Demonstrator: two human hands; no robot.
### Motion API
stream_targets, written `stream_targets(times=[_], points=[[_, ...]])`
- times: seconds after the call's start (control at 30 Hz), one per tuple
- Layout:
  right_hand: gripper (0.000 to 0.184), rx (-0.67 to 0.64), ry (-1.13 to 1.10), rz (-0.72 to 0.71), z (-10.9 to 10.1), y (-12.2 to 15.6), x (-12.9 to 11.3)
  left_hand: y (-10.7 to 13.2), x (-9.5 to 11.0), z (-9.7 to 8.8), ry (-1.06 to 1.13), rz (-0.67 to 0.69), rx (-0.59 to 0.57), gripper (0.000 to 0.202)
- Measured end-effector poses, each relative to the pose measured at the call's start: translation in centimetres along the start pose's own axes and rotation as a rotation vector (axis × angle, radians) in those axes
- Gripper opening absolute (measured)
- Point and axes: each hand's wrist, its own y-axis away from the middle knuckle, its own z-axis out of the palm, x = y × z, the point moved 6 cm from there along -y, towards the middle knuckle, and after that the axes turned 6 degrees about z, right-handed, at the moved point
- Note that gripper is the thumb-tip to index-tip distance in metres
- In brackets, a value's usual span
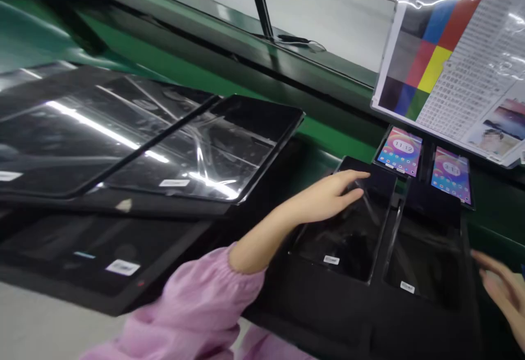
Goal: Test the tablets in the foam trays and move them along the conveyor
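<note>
— Head view: where is the left hand [328,198]?
— Flat, fingers extended, resting on the dark tablet [348,239] in the black holder [328,300].
— And the right hand [504,289]?
— Blurred, fingers loosely spread, holding nothing, just beside the second tablet [426,264].

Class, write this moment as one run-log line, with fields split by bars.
left hand: open, fingers at dark tablet top edge | right hand: open, beside black holder | lit screens behind

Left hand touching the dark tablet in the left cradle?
Touching. Head view: the left hand lies flat on the upper end of the dark tablet, fingers resting on its screen, no gap showing.
</note>
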Motion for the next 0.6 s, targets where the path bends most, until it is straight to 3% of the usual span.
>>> stream_targets(times=[0.1,0.17,0.27,0.4,0.6], points=[[0.065,0.054,0.083,-0.088,3.1,-5.0,-0.5,-3.8,2.0,3.5,-0.174,0.069,-0.003,0.055],[0.070,0.130,0.044,-0.095,5.1,-8.3,0.0,-6.1,2.0,5.7,-0.246,0.079,0.018,0.057],[0.061,0.180,-0.038,-0.128,7.4,-11.0,1.2,-9.0,0.9,7.9,-0.368,0.085,0.061,0.058],[0.056,0.122,-0.134,-0.198,9.0,-11.4,2.6,-11.2,-0.4,8.7,-0.502,0.096,0.117,0.063],[0.059,0.106,-0.179,-0.245,9.1,-11.2,3.3,-11.9,-0.7,8.5,-0.613,0.090,0.111,0.074]])
